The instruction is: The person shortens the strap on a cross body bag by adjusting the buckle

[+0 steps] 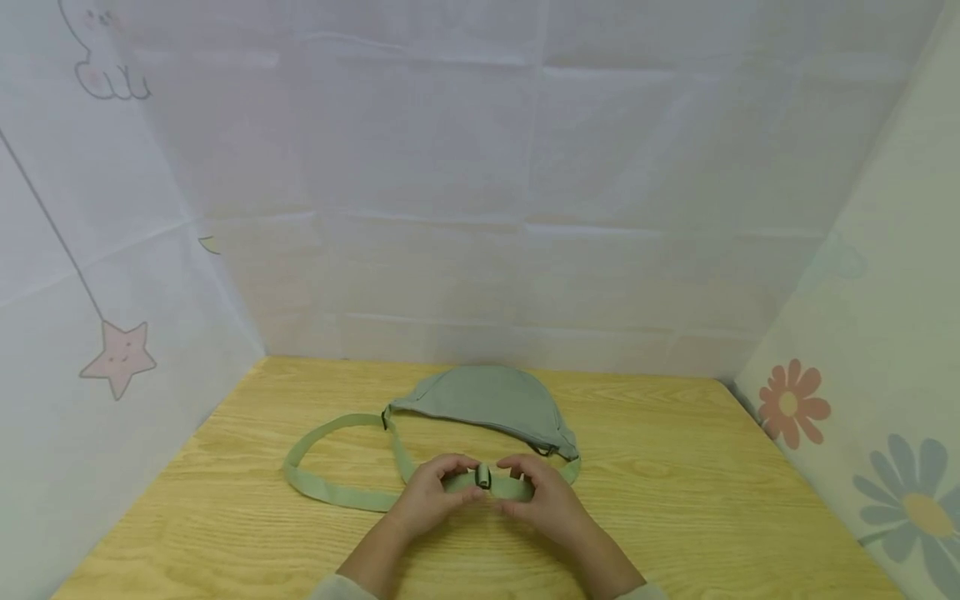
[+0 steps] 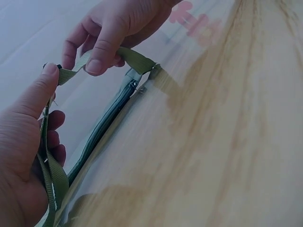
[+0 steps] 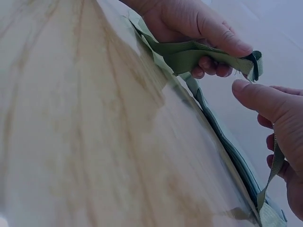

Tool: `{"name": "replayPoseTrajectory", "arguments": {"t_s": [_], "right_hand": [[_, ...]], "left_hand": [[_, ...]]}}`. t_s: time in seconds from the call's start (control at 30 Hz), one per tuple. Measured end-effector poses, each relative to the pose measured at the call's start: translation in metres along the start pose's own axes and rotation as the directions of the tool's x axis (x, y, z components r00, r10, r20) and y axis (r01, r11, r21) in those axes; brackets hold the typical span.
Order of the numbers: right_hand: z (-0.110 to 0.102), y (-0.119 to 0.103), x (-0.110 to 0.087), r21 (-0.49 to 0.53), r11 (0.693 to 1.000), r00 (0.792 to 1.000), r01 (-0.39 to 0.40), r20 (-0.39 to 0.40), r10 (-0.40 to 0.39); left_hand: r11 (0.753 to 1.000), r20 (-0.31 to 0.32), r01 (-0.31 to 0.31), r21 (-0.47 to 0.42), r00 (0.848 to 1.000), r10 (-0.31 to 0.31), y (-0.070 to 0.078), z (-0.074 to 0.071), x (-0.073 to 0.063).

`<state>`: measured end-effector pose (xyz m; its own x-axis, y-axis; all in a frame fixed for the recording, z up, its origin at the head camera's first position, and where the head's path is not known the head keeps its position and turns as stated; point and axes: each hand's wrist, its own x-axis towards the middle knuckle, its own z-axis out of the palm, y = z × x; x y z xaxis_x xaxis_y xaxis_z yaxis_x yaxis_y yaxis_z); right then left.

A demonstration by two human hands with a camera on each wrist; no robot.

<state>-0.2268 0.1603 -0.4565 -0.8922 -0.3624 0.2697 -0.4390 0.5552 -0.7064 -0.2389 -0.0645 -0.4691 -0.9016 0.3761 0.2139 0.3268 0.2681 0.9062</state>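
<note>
A sage-green waist bag (image 1: pixel 487 404) lies on the table, its strap (image 1: pixel 341 495) looped out to the left and running through both hands in front. My left hand (image 1: pixel 435 498) pinches the strap between thumb and fingers, just beside a small dark slider buckle (image 1: pixel 483 477). In the right wrist view, a fold of strap passes through this buckle (image 3: pixel 257 65) at the left thumb tip. My right hand (image 1: pixel 546 502) holds the strap on the buckle's other side, its thumb (image 2: pixel 97 59) lying over the webbing in the left wrist view.
The wooden table (image 1: pixel 675 467) is bordered by pale fabric walls (image 1: pixel 480 275) at the back and both sides. A printed star (image 1: pixel 118 358) and flowers (image 1: pixel 793 404) decorate the side walls. The bag's zipper (image 2: pixel 102 130) shows along its edge.
</note>
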Motion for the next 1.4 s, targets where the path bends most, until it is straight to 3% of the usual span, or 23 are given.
{"name": "replayPoseTrajectory", "arguments": {"t_s": [0.37,0.5,0.73,1.03,1.4], "right_hand": [[0.002,0.008,-0.001,0.038,0.998,0.997,-0.055,-0.046,0.057],[0.003,0.004,0.0,0.109,0.989,0.992,-0.099,-0.063,0.106],[0.007,0.002,0.001,0.296,0.941,0.98,-0.165,-0.059,0.19],[0.011,0.005,0.002,0.325,0.934,0.976,-0.148,-0.101,0.19],[0.011,0.0,0.001,0.36,0.93,0.988,-0.074,-0.099,0.117]], "left_hand": [[0.997,-0.029,0.019,-0.078,0.999,-0.021,0.004,-0.001,0.0],[0.995,-0.037,0.027,-0.094,0.999,-0.03,0.004,0.0,0.0],[0.993,-0.008,0.018,-0.114,1.0,-0.019,0.002,0.0,0.001],[0.993,0.025,-0.002,-0.12,1.0,0.005,0.0,0.001,0.002],[0.995,0.084,-0.01,-0.101,0.996,0.018,0.0,0.001,0.002]]}}
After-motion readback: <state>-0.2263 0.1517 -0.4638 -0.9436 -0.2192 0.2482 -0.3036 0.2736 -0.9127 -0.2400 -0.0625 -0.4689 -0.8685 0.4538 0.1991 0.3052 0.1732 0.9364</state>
